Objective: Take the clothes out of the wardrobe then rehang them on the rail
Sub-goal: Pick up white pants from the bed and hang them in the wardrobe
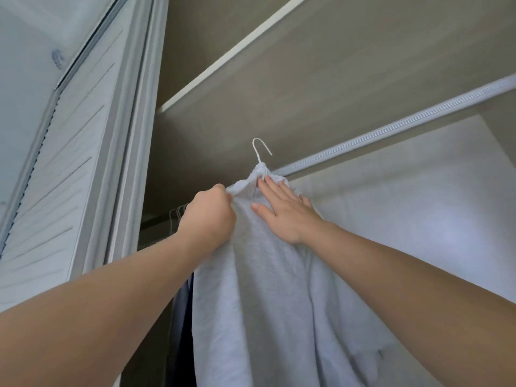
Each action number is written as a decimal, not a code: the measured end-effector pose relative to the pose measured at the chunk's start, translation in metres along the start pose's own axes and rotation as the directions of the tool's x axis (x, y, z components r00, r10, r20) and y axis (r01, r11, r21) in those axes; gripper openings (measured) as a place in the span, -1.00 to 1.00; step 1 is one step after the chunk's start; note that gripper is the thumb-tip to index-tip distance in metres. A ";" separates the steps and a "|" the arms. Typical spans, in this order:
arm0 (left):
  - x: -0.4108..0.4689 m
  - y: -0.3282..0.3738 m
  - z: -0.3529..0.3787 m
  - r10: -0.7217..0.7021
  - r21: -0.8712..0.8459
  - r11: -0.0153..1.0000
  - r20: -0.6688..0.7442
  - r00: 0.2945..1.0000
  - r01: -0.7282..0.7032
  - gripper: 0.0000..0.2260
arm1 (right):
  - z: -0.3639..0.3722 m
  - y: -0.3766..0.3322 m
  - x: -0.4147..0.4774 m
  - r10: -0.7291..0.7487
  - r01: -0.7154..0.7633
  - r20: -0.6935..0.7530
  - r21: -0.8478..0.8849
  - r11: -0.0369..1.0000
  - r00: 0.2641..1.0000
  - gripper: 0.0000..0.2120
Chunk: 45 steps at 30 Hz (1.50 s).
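Note:
A pale grey garment (pixel 268 289) hangs in front of me on a white wire hanger (pixel 260 148), whose hook sticks up free above the collar. My left hand (pixel 208 216) grips the garment's left shoulder edge in a fist. My right hand (pixel 284 210) lies flat with straight fingers on the cloth just below the collar. The wardrobe rail (pixel 156 219) shows as a dark bar low at the left, partly hidden behind my left hand, with several wire hanger hooks (pixel 178 212) on it.
A white louvred wardrobe door (pixel 55 169) stands open at the left. A shelf (pixel 237 54) runs overhead inside the wardrobe, and a ribbed door track (pixel 405 127) crosses at the right. Dark clothes (pixel 184 317) hang left of the grey garment.

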State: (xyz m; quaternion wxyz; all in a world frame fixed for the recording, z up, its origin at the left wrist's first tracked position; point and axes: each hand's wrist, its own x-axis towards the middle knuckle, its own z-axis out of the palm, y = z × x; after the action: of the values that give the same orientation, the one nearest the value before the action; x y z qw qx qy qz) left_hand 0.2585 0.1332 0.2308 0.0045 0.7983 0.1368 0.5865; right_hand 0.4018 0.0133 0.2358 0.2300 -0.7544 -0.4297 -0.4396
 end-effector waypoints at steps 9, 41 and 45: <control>0.016 0.001 0.045 -0.049 0.101 0.994 0.060 0.997 0.042 -0.85 | 0.035 0.014 0.039 0.026 -0.030 0.047 0.102 0.994 0.999 -0.40; -0.021 -0.054 0.008 -0.020 0.697 0.693 0.275 0.961 -0.185 -0.58 | 0.097 -0.029 0.043 -0.025 -0.056 0.205 0.379 0.924 0.978 -0.49; -0.048 -0.064 -0.029 0.176 0.701 0.667 0.181 0.968 -0.252 -0.51 | 0.076 -0.052 0.006 -0.040 -0.016 0.156 0.344 0.939 0.987 -0.48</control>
State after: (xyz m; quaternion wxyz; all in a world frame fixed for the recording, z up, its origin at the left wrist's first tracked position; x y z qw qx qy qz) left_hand 0.2044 0.1796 0.1839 -0.3702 0.7742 0.2601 0.4427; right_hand 0.3938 0.0981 0.2005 0.3205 -0.7328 -0.5217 -0.2969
